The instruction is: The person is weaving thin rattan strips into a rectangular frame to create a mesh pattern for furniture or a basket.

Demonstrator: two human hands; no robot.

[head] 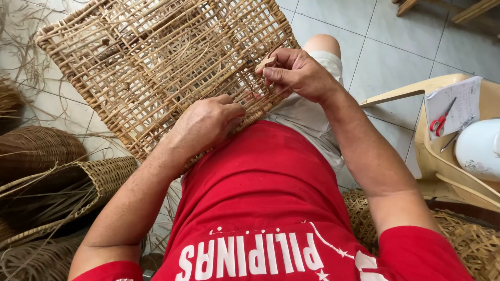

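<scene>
A flat woven rattan panel [156,57] with an open lattice rests on my lap and tilts out over the tiled floor. My left hand [205,125] presses on its near edge, fingers curled over the rim. My right hand [294,73] is at the panel's right edge and pinches the end of a thin rattan strip [265,63] between thumb and fingers. My red shirt fills the bottom of the view.
Woven baskets [67,182] and loose rattan strands lie on the floor at the left. A beige plastic chair [442,161] at the right carries paper, red-handled scissors [440,122] and a white container [479,148]. Another woven piece [469,244] sits at lower right.
</scene>
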